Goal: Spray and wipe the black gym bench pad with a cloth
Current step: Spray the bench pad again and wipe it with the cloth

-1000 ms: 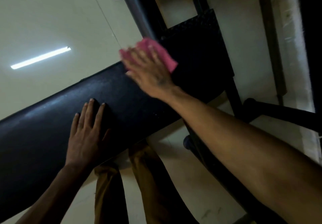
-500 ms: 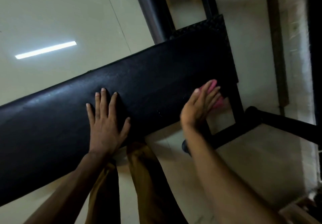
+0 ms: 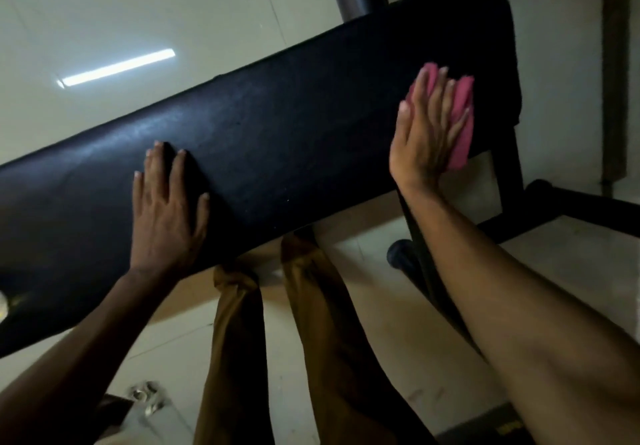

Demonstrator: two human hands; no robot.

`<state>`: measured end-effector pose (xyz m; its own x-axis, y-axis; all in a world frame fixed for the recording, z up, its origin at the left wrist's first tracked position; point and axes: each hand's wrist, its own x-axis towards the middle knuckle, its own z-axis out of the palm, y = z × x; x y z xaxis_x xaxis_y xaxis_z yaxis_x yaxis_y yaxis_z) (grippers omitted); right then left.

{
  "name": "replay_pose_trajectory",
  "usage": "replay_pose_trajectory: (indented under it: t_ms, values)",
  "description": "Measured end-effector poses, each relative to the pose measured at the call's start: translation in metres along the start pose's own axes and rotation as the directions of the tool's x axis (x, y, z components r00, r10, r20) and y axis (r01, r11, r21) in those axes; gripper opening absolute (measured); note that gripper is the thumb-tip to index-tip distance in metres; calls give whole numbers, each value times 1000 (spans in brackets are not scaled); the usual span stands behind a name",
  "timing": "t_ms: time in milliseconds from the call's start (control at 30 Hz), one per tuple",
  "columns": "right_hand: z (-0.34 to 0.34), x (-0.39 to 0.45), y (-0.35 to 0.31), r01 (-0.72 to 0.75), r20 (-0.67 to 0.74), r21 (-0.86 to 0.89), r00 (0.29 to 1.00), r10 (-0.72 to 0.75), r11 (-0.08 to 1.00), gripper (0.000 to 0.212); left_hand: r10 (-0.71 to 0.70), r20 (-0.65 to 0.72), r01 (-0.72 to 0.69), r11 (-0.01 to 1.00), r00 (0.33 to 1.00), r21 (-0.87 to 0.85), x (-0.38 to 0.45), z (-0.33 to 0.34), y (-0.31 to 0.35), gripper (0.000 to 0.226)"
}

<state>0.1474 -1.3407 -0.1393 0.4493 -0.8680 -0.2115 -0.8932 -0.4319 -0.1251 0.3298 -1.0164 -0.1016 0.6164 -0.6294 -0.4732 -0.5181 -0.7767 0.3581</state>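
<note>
Right hand (image 3: 424, 139) presses pink cloth (image 3: 462, 122), mostly hidden, flat-fingered onto bench pad (image 3: 294, 139); left hand (image 3: 166, 209) rests flat.

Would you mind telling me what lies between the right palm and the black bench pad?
In the head view, a pink cloth lies flat between the right hand and the bench pad, its edges showing past the straight fingers.

Two hands (image 3: 166, 209) (image 3: 424, 133), one cloth (image 3: 462, 122), one bench pad (image 3: 294, 133).

The right hand (image 3: 424, 136) hides most of the pink cloth (image 3: 462, 122).
</note>
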Motion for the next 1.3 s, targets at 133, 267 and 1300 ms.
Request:
replay_pose_trajectory:
  t_ms: [133, 267, 1300]
  values:
    - [22, -49, -88, -148, -51, 54, 987, 150, 988, 58, -20, 49, 19, 1000, 999, 22, -35, 10, -21, 73]
    - [40, -147, -122, 596, 301, 16, 763, -572, 803, 61, -47, 15, 48, 997, 999, -53, -45, 18, -9, 72]
    - [-26, 41, 8, 771, 356, -231, 635, -686, 594, 61, -59, 0, 59, 998, 998, 20, -22, 48, 44, 78]
